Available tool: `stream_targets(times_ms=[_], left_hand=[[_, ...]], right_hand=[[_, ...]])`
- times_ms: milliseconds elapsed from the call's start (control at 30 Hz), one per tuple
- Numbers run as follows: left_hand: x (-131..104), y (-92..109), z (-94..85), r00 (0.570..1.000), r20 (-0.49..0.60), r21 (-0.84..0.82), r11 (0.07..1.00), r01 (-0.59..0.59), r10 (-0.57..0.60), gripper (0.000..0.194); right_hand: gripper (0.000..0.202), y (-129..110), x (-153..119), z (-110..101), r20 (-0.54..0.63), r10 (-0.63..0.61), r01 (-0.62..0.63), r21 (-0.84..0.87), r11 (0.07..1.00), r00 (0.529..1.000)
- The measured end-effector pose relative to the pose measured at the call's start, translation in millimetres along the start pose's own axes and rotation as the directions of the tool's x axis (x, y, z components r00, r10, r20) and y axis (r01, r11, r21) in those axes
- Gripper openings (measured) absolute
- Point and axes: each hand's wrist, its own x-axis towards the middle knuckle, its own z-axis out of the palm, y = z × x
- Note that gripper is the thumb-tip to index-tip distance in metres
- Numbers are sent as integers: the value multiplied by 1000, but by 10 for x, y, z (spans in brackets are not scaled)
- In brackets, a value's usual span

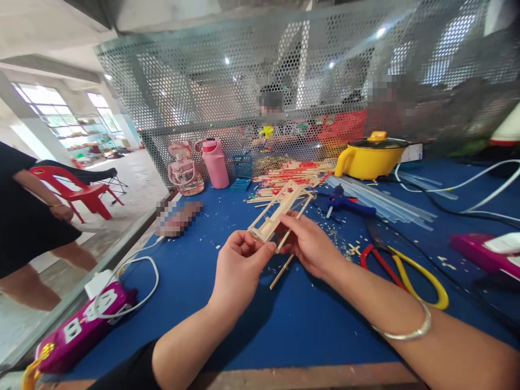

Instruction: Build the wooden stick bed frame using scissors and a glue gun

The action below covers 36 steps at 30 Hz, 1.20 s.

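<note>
A small frame of thin wooden sticks (280, 211) is held above the blue table, tilted away from me. My left hand (239, 265) pinches its near left corner between thumb and fingers. On the right side, my right hand (311, 241) grips the frame, with the thumb along a long stick and the other fingers partly hidden beneath. One stick (281, 272) sticks out below, towards me. Beyond the frame lies a pile of red-tipped sticks (292, 176). A blue glue gun (349, 205) rests to the right of the frame.
Pliers with red and yellow handles (422, 276) lie right, near clear glue sticks (390, 200). A yellow pot (371, 158), pink bottle (215, 165) and clear bottle (186, 173) stand behind. A purple power strip (87, 325) is left. People are beyond the mesh and at left.
</note>
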Motion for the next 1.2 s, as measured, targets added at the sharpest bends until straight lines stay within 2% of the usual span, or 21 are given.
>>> stream_targets(times_ms=[100,167,233,267,333,400,467,533,700,833,1200], left_hand=[[22,-102,18,997,53,40,998,56,-58,44],[41,-148,-22,979,111,177,973,151,-172,42],[67,-149,-89,976,103,368,919,143,-193,40],[87,-132,-121,989,73,438,895,87,-131,38],[145,-74,-161,995,10,499,862,-91,99,31],[221,-15,-155,964,24,490,838,-241,264,24],[292,11,-115,957,106,459,840,-289,272,39],[334,-8,-74,964,157,417,870,-262,215,53],[320,-113,-60,974,136,330,919,-217,181,66],[306,-129,-77,979,107,314,928,-199,173,68],[324,-109,-88,987,113,271,953,-138,111,75]], right_hand=[[21,-60,16,-73,-31,-196,188,-162,969,980],[20,-97,37,-135,1,-276,265,-279,923,961],[20,-122,56,-185,42,-301,295,-358,886,953],[20,-130,63,-200,54,-301,298,-383,875,952],[20,-139,73,-210,70,-297,299,-415,859,952],[19,-140,79,-202,96,-304,315,-439,841,948],[18,-136,84,-190,123,-315,335,-451,827,941],[17,-125,89,-184,128,-325,346,-456,820,937],[16,-88,91,-188,104,-341,347,-479,806,934],[17,-82,75,-178,97,-336,339,-488,804,937],[17,-83,71,-153,74,-339,335,-447,830,938]])
